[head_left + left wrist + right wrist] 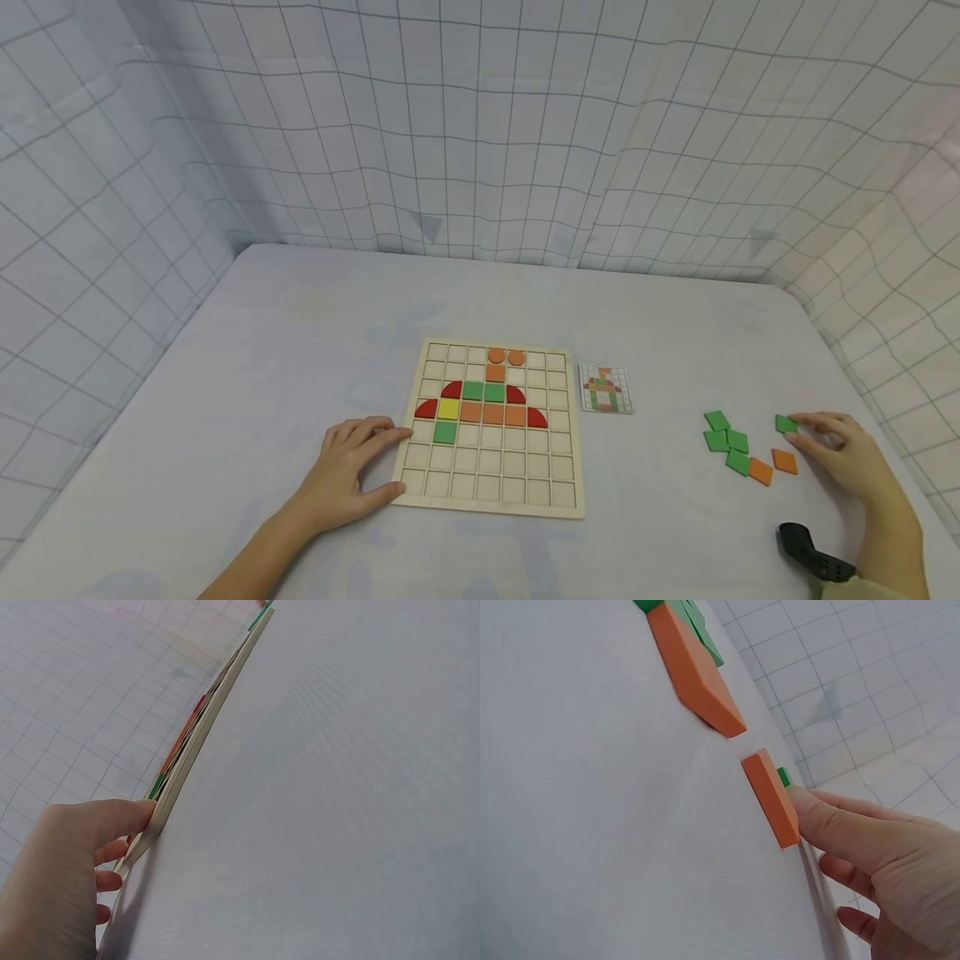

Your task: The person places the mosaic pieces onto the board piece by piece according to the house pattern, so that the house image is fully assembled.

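A pale wooden grid board [489, 487] lies in the middle of the table. Set in its cells are red quarter-circles [426, 409], orange discs [497, 356], orange squares [493, 414], green squares [445, 432] and one yellow square [448, 408]. The left hand [352, 471] rests at the board's left edge, its thumb and index fingertips spread apart along it. At the far right, the right hand [847, 450] pinches a green square tile [786, 423] between thumb and index finger; in the right wrist view, an orange tile [771, 799] and the thumb mostly hide that green tile [784, 776].
A small pattern card [606, 389] lies just right of the board. Several loose green tiles [717, 441] and two orange ones [761, 472] lie left of the right hand. A curved black device [813, 554] is beside the right wrist. White gridded cloth [495, 133] hangs behind the table.
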Available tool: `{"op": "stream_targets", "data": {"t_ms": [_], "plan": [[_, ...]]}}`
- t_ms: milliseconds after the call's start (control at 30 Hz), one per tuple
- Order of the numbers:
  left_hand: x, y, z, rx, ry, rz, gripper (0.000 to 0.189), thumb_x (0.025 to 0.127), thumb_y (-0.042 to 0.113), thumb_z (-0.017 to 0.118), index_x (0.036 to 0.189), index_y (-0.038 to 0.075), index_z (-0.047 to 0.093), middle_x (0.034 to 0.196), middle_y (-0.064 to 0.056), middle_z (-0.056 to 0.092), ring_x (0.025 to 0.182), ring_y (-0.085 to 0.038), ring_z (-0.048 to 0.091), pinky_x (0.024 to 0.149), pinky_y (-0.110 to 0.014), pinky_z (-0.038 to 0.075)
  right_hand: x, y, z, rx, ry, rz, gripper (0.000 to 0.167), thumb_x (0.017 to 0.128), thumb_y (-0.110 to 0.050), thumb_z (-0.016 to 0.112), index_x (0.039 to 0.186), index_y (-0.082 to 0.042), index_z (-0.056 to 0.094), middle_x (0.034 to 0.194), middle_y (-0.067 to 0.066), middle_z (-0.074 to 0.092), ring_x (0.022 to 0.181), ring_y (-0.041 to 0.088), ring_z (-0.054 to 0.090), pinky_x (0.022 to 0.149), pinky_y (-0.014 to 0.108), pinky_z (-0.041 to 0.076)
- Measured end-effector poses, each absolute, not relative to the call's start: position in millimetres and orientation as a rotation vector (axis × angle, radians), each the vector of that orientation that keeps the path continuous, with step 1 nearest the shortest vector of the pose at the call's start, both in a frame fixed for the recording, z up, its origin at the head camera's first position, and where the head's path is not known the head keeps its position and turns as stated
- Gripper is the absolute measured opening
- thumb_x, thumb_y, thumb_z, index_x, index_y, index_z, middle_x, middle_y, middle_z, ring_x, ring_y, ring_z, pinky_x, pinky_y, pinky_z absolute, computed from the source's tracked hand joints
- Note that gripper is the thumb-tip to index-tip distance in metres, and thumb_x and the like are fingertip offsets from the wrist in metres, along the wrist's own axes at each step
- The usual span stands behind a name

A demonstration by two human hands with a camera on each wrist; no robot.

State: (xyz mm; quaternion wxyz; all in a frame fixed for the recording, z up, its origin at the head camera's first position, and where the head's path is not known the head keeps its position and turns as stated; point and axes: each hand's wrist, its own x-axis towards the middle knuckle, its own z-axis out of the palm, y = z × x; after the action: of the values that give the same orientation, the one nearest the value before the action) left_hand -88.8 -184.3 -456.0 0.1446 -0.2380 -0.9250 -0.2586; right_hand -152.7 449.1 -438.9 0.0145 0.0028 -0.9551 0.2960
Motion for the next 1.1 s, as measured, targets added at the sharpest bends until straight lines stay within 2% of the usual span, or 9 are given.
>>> {"op": "stream_targets", "data": {"t_ms": [67, 167, 267, 333, 567, 700, 800, 967, 1100], "plan": [[-88.9, -184.3, -456.0, -0.687, -2.664, -0.746, 0.055, 0.068, 0.038, 0.072, 0.118, 0.02, 0.059, 0.114, 0.001, 0.051, 0.105, -0.019, 0.039, 0.087, -0.044, 0.024, -153.1, 448.8, -439.2, 0.013, -2.962, 0.889, 0.042, 0.089, -0.028, 0.06, 0.111, 0.006, 0.053, 0.116, 0.027, 0.039, 0.107, 0.046, 0.035, 0.08, 0.065, 0.029], [-88.7, -184.4, -456.0, -0.688, -2.662, -0.747, 0.055, 0.068, 0.038, 0.072, 0.118, 0.02, 0.059, 0.113, 0.001, 0.051, 0.104, -0.019, 0.04, 0.086, -0.044, 0.024, -155.3, 446.8, -438.0, 0.032, -2.933, 0.827, 0.041, 0.087, -0.026, 0.062, 0.111, 0.006, 0.054, 0.111, 0.022, 0.043, 0.099, 0.012, 0.042, 0.076, 0.049, 0.034], [-88.6, -184.5, -455.8, -0.687, -2.664, -0.743, 0.055, 0.068, 0.038, 0.072, 0.118, 0.02, 0.059, 0.113, 0.001, 0.051, 0.104, -0.019, 0.039, 0.087, -0.044, 0.024, -158.4, 440.4, -431.6, 0.061, -2.91, 0.771, 0.039, 0.087, -0.026, 0.062, 0.111, 0.004, 0.055, 0.107, 0.016, 0.045, 0.086, -0.013, 0.028, 0.072, 0.034, 0.029], [-88.5, -184.4, -455.7, -0.684, -2.669, -0.742, 0.055, 0.068, 0.038, 0.072, 0.118, 0.02, 0.059, 0.113, 0.001, 0.051, 0.104, -0.019, 0.039, 0.087, -0.044, 0.024, -160.3, 432.8, -424.0, 0.095, -2.889, 0.776, 0.038, 0.087, -0.024, 0.062, 0.112, 0.003, 0.055, 0.108, 0.011, 0.045, 0.086, -0.017, 0.025, 0.071, 0.03, 0.028], [-88.4, -184.1, -455.6, -0.678, -2.676, -0.745, 0.055, 0.068, 0.038, 0.072, 0.118, 0.02, 0.058, 0.114, 0.002, 0.051, 0.104, -0.019, 0.039, 0.087, -0.045, 0.024, -165.1, 387.8, -398.4, 0.26, -2.783, 0.806, 0.03, 0.086, -0.019, 0.064, 0.11, -0.004, 0.058, 0.107, -0.021, 0.039, 0.092, -0.013, 0.032, 0.072, 0.021, 0.028], [-88.3, -184.3, -456.0, -0.679, -2.675, -0.748, 0.055, 0.068, 0.038, 0.072, 0.119, 0.021, 0.058, 0.114, 0.002, 0.05, 0.105, -0.019, 0.039, 0.087, -0.045, 0.024, -168.3, 355.5, -388.9, 0.416, -2.74, 0.87, 0.028, 0.084, -0.013, 0.066, 0.109, -0.005, 0.059, 0.11, -0.008, 0.046, 0.096, -0.007, 0.035, 0.077, 0.021, 0.028], [-88.4, -184.6, -456.5, -0.682, -2.673, -0.748, 0.055, 0.068, 0.038, 0.072, 0.119, 0.021, 0.058, 0.114, 0.002, 0.05, 0.105, -0.019, 0.039, 0.087, -0.045, 0.024, -170.0, 331.2, -385.3, 0.513, -2.721, 0.904, 0.028, 0.082, -0.01, 0.067, 0.108, -0.005, 0.059, 0.109, 0.004, 0.05, 0.097, 0.0, 0.038, 0.081, 0.031, 0.031], [-88.6, -184.9, -456.8, -0.686, -2.67, -0.742, 0.055, 0.068, 0.039, 0.072, 0.119, 0.021, 0.058, 0.114, 0.002, 0.05, 0.105, -0.018, 0.039, 0.086, -0.043, 0.023, -171.3, 291.6, -386.1, 0.609, -2.724, 0.971, 0.027, 0.081, -0.008, 0.068, 0.106, -0.004, 0.059, 0.109, 0.009, 0.052, 0.098, 0.02, 0.042, 0.081, 0.047, 0.034], [-88.8, -184.9, -456.9, -0.682, -2.674, -0.739, 0.055, 0.068, 0.039, 0.072, 0.119, 0.022, 0.058, 0.114, 0.002, 0.05, 0.105, -0.018, 0.039, 0.086, -0.043, 0.023, -170.1, 262.3, -390.2, 0.667, -2.708, 1.034, 0.027, 0.079, -0.007, 0.07, 0.104, -0.004, 0.06, 0.108, 0.011, 0.054, 0.097, 0.029, 0.046, 0.081, 0.05, 0.036]]}}
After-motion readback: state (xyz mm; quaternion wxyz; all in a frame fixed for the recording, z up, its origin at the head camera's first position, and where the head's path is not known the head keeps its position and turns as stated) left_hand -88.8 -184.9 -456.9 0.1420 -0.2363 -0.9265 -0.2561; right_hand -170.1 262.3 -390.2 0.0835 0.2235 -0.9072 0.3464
